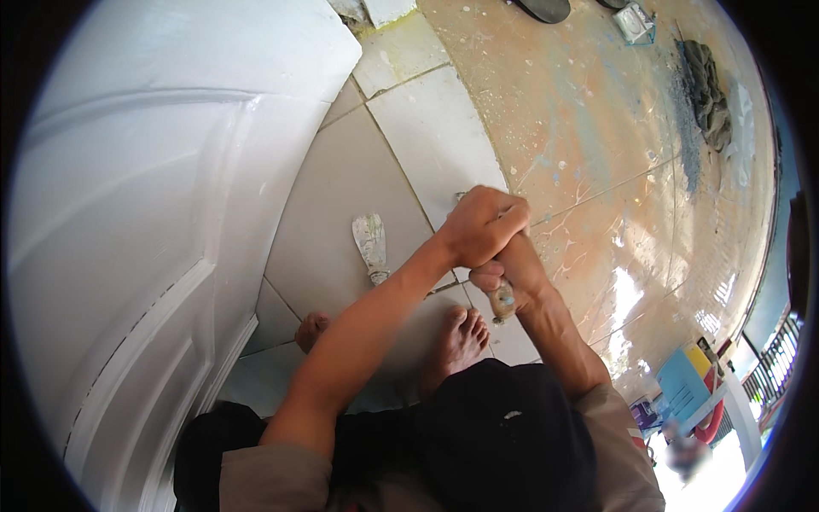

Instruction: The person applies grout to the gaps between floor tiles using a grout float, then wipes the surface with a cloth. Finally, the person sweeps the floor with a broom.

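Note:
Both my hands are clasped together over the tiled floor point(426, 145). My right hand point(516, 273) grips a small tool with a paint-smeared handle point(502, 300), whose butt end sticks out below the fist. My left hand point(482, 224) is closed in a fist just above it, wrapped over the tool's upper part, so the working end is mostly hidden. A putty knife point(371, 243) smeared with white filler lies on a tile to the left of my hands, untouched. My bare feet point(461, 337) stand on the tiles beneath my arms.
A large white panelled door point(145, 213) fills the left side. To the right the floor point(597, 128) is orange-brown and paint-stained. At the far edge lie a sandal point(546, 8), a small box point(636, 21) and a dark rag pile point(706, 85). A blue box point(682, 382) sits lower right.

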The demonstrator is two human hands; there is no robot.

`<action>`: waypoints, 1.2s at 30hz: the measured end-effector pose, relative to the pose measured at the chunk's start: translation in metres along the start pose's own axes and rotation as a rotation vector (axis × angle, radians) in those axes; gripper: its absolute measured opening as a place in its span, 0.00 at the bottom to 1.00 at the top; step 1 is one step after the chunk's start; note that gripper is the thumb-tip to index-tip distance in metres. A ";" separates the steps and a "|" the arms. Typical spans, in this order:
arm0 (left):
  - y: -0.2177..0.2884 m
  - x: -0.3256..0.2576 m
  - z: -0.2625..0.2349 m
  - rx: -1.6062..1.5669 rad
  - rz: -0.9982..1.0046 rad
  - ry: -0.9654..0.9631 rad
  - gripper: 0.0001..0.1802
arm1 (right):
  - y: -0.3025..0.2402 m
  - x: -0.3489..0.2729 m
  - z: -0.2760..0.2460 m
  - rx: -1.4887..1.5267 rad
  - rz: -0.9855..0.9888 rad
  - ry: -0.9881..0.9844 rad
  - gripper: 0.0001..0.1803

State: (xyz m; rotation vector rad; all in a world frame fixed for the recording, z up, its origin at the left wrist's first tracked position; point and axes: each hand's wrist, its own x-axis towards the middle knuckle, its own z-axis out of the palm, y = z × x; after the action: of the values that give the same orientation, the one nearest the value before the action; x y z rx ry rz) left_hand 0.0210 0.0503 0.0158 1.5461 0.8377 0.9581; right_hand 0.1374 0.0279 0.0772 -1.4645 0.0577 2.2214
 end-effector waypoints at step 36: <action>0.059 -0.058 0.036 -0.013 -0.301 0.745 0.16 | 0.044 -0.068 -0.064 -0.264 -0.315 -0.032 0.17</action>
State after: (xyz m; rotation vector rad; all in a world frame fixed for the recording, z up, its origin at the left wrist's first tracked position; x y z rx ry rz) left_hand 0.0300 -0.0268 0.0621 0.9907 1.5263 1.3208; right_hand 0.1955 -0.0547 0.1000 -1.4540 -0.4618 2.0479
